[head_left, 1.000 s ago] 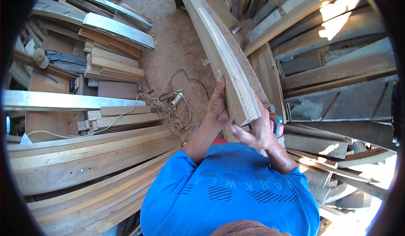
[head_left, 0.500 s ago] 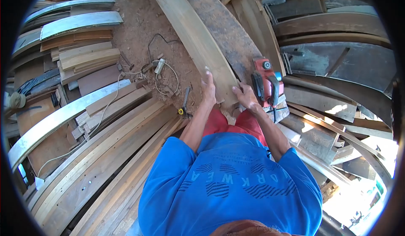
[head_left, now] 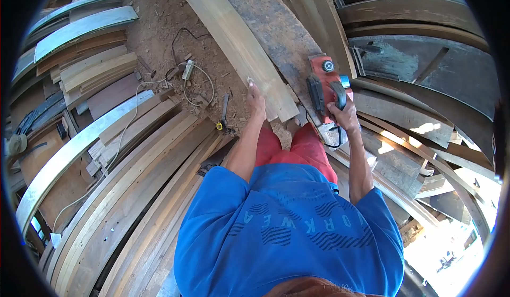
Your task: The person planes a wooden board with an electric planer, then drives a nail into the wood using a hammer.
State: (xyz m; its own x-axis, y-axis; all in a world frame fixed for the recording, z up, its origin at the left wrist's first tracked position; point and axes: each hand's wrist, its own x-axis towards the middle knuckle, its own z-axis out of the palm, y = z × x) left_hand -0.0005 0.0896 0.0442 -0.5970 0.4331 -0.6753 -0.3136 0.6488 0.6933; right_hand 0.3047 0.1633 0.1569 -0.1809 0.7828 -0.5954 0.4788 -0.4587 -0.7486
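Gripping planer (head_left: 321,82) on worn bench (head_left: 271,23) w/ R fingers (head_left: 333,107), L fingers (head_left: 252,87) unclear @ board (head_left: 228,34), lumber (head_left: 130,201) around.

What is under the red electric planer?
The stained board extends beneath the red electric planer; the surface directly under it, and whether they touch, cannot be seen.
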